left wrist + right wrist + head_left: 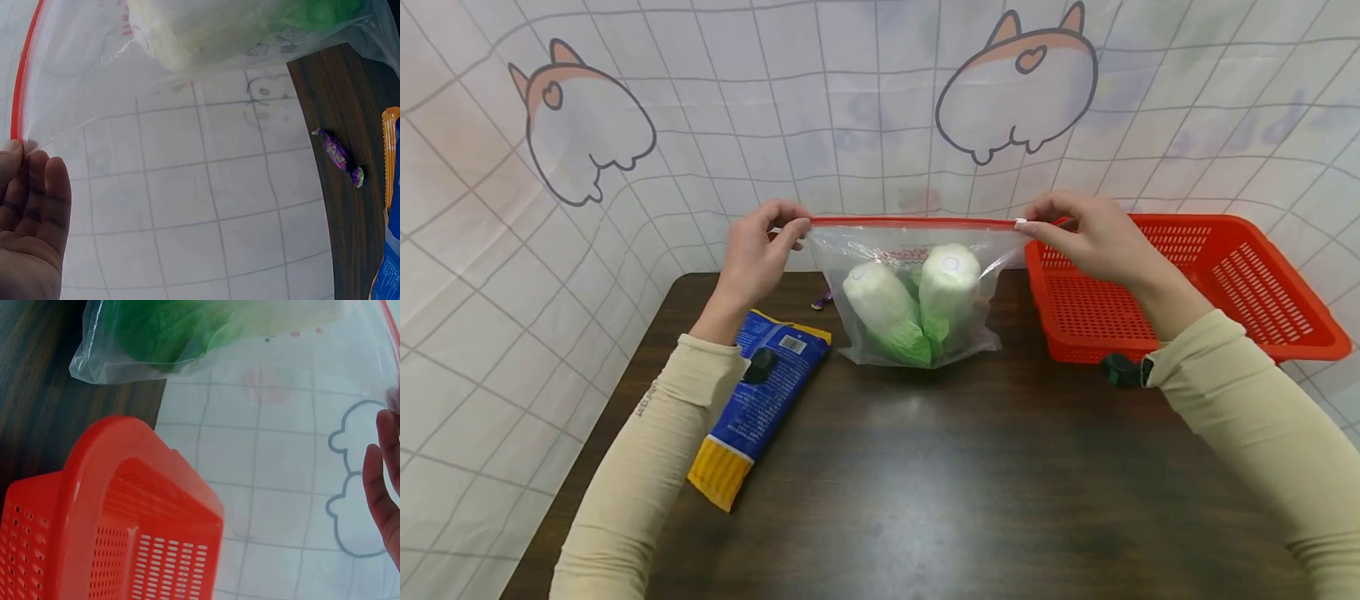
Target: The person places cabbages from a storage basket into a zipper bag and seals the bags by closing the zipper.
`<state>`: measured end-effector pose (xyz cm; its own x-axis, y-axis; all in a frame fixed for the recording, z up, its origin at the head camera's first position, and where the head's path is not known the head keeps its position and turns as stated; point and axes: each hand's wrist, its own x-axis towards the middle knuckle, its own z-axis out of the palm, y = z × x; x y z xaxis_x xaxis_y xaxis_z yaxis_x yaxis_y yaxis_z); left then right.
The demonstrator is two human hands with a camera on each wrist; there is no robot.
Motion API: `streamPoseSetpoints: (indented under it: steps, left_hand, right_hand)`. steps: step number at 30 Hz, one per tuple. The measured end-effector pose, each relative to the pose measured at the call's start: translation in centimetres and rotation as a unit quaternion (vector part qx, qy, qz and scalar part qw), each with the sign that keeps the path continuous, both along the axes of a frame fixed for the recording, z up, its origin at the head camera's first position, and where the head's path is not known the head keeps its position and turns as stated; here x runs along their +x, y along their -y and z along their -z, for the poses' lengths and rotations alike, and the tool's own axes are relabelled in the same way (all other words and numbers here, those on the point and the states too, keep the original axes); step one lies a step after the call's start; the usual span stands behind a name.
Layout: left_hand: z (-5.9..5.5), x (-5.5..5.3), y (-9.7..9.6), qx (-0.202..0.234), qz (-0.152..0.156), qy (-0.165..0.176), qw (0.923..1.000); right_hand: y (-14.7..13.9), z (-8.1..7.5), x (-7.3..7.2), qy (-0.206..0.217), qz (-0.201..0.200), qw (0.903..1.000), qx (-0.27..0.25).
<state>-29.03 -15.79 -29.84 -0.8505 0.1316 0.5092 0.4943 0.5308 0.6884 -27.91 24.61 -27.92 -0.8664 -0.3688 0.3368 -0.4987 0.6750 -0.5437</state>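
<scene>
A clear zip bag (pixel 827 250) with a red zip strip along its top hangs upright between my two hands in the head view. Inside it two pale green-and-white vegetables (pixel 951 283), like bok choy or small cabbages, lean apart with their white bases up and leaves down. My left hand (pixel 763 246) pinches the left end of the red strip between thumb and fingers. At the other end my right hand (pixel 1086 233) pinches the strip beside a small white slider (pixel 1020 223). The strip is stretched straight, and the bag's bottom is low over the dark table (pixel 910 467).
A red plastic basket (pixel 1052 333) with slotted walls stands at the right, under my right forearm. At the left lies a blue and yellow packet (pixel 775 392), partly behind my left sleeve. A small purple wrapped candy (pixel 337 153) is near the table's back edge. Patterned cloth (pixel 760 108) hangs behind.
</scene>
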Motion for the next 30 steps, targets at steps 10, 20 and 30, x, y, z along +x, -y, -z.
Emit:
streamPoseSetpoints:
  steps: [10, 20, 30]
  left_hand:
    - [-0.09, -0.09, -0.02, -0.012, -0.001, -0.014, 0.9998]
    - [0.24, -0.1, -0.09, -0.007, -0.001, -0.006, 1.0]
    - [0.07, 0.18, -0.12, 0.009, 0.01, 0.016, 0.9998]
  right_hand:
    - [-0.97, 0.26, -0.04, -0.017, -0.012, 0.9998, 0.001]
    - [-0.82, 0.62, -0.01, 0.029, 0.0, 0.9991, -0.031]
    - [-0.69, 0.64, 0.02, 0.061, 0.017, 0.9966, -0.053]
